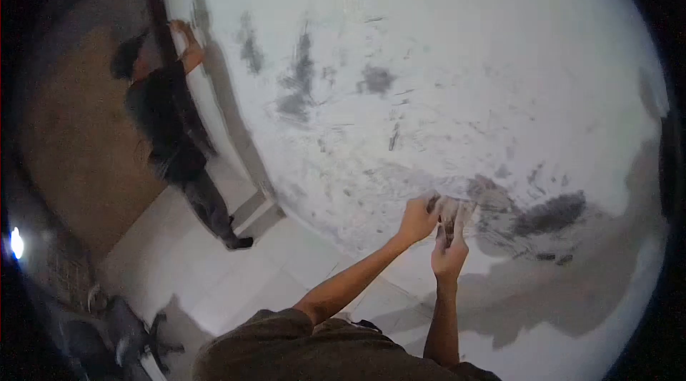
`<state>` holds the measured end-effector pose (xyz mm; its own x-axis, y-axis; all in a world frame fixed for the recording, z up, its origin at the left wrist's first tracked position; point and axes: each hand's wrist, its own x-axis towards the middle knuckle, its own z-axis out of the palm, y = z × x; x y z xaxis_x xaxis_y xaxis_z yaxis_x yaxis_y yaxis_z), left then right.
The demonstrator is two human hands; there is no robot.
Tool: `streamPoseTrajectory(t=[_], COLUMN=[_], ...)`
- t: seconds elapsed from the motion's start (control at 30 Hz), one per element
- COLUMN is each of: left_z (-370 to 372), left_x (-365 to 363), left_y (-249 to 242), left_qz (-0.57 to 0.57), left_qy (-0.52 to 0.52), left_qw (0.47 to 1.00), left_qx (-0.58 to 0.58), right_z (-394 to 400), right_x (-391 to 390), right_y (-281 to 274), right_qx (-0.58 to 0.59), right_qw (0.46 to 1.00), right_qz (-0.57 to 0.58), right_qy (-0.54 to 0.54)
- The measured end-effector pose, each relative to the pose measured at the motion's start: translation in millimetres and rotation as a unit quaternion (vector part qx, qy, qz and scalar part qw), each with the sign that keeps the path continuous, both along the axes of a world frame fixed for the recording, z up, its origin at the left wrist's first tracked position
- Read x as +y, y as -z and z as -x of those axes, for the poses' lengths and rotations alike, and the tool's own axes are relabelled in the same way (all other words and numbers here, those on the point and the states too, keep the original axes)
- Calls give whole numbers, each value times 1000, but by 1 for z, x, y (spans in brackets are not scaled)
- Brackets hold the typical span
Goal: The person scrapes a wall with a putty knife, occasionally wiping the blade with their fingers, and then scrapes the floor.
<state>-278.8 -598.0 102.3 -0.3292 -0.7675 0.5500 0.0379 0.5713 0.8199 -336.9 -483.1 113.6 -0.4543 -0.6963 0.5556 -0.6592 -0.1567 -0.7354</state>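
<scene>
In front of a white wall smudged with grey, my two hands come together at the lower middle of the view. My left hand is closed, its fingertips at the upper left of a small pale, dusty-looking piece. From below, my right hand grips the same piece, with fingers pointing up and a brownish patch showing between them. I cannot tell what kind of thing the piece is. Just right of the hands, a large dark grey smear marks the wall.
At the left, a person in dark clothes and a cap stands at the wall's edge with arms raised. Pale floor tiles lie below. Dark objects stand at the lower left, and a bright light shines at the far left.
</scene>
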Motion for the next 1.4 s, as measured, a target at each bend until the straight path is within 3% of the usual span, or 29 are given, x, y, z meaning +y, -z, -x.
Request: streamPoseTrajectory(t=[0.13, 0.23, 0.3, 0.4, 0.43, 0.53, 0.57, 0.63, 0.7, 0.73, 0.8, 0.83, 0.9, 1.0, 1.2, 1.4], left_z=[0, -8, -7, -6, -4, 7, 8, 12, 18, 20, 25, 28, 33, 43, 47, 55], left_x=[27, 67, 85, 121, 128, 149, 152, 155, 162, 167, 167, 167, 175, 182, 180, 160], left_y=[43, 68, 83, 86, 93, 114, 112, 106, 89, 76, 68, 60, 42, 39, 20, 8], left_qz=[-54, -146, -301, -316, -317, -233, -234, -210, -179, -170, -160, -161, -152, -126, -29, -69], left_qy=[-41, -27, 33, 99, 100, 150, 128, 104, 88, 74, 95, 96, 104, 122, 112, 165], left_qw=[997, 989, 951, 944, 943, 960, 963, 972, 979, 982, 982, 982, 982, 981, 993, 983], left_qx=[-20, -6, 56, 3, 3, -47, -30, -24, -35, -39, 22, 22, 33, 84, 9, 48], right_z=[6, 9, 14, 30, 34, 38, 37, 45, 46, 47, 46, 51, 55, 60, 61, 65], right_x=[40, 84, 105, 129, 138, 153, 158, 163, 167, 169, 170, 173, 179, 185, 185, 164], right_y=[42, 53, 58, 96, 102, 100, 83, 91, 87, 85, 78, 74, 69, 58, 46, 22], right_qx=[49, -29, -61, -34, -44, -86, -96, -72, -76, -82, -186, -187, -399, -466, -464, -489], right_qw=[998, 994, 976, 991, 985, 988, 972, 974, 992, 991, 982, 981, 912, 875, 882, 864], right_qz=[-27, -103, -207, -132, -169, -130, -215, -216, -97, -100, 24, 25, -84, -84, -51, -27], right_qy=[-3, -34, -11, 1, 6, -18, 1, -5, 11, 36, 32, 46, -44, -98, -68, -117])
